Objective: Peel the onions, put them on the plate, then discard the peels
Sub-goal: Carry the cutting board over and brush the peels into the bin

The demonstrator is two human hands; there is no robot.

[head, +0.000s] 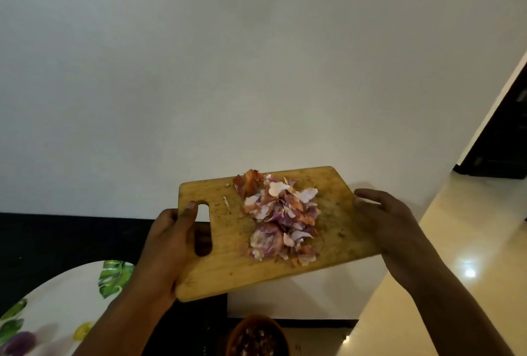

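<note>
A wooden cutting board is held up in the air, roughly level, with a heap of purple and pink onion peels on its middle. My left hand grips the handle end, thumb on top beside the slot. My right hand holds the opposite short edge, fingers curled over it. A white plate with green leaf prints sits at the lower left, with a peeled purple onion partly in view at its near edge.
A brown round container holding peel scraps stands below the board at the bottom edge. A dark counter runs along the left. A glossy cream floor lies to the right, and a white wall fills the background.
</note>
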